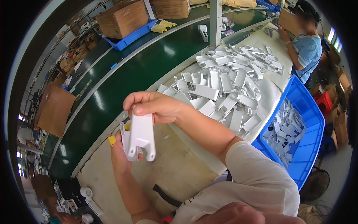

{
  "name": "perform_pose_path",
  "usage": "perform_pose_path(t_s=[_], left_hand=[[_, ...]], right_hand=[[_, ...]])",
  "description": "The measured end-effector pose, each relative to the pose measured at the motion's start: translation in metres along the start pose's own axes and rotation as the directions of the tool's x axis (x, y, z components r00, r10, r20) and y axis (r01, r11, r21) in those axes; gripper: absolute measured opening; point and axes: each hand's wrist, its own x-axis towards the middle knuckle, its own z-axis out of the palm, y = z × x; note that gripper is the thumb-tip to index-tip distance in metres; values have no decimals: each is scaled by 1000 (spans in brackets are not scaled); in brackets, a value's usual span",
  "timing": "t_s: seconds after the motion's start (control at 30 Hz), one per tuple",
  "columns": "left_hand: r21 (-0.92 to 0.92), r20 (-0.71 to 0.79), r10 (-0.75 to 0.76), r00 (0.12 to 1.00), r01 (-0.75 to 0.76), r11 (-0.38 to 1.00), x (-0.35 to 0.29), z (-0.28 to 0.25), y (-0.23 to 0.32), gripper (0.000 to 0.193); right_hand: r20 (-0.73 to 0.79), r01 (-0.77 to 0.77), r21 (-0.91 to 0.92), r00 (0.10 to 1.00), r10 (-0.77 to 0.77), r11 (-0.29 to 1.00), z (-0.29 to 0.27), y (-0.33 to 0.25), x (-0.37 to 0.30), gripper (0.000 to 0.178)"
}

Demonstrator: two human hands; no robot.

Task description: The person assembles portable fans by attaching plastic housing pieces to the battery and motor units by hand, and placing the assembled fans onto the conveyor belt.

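In my right hand [158, 106] is a smooth white plastic shell [142, 130], gripped by its upper end with the thumb on top. The shell's lower end forks into two rounded prongs with small holes. Just behind and left of it, my left hand [120, 158] is closed round a second white plastic housing piece [125, 140], mostly hidden by the shell. The two pieces overlap from here; I cannot tell whether they are joined. Yellow wrapping [112, 140] covers a fingertip of my left hand.
A heap of white plastic housings [223, 82] covers the table to the right. Beside it stands a blue bin [313, 130] holding white parts. A green conveyor belt [126, 82] runs beyond, carrying a blue tray [128, 41] with a carton. A co-worker [307, 48] is at the far right.
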Motion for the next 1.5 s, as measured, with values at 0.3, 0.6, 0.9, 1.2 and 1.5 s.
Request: perform_pose_path(t_s=[0.3, 0.6, 0.9, 1.2, 1.5], left_hand=[[2, 127, 55, 990, -56, 998, 6, -8, 2, 71], [-106, 91, -11, 996, 20, 994, 14, -12, -11, 76], [-43, 248, -22, 969, 33, 999, 10, -18, -2, 79], [-15, 190, -45, 981, 49, 999, 10, -14, -2, 80], [-96, 180, -6, 984, 23, 995, 5, -13, -2, 65]], right_hand=[[-122, 51, -639, 978, -167, 767, -5, 3, 7, 18], [-91, 0, -218, 996, -21, 976, -14, 4, 2, 18], [-203, 62, -537, 958, -200, 841, -13, 5, 8, 16], [-90, 113, -271, 986, -142, 956, -15, -1, 5, 14], [-168, 29, -523, 976, -137, 852, -11, 2, 4, 16]])
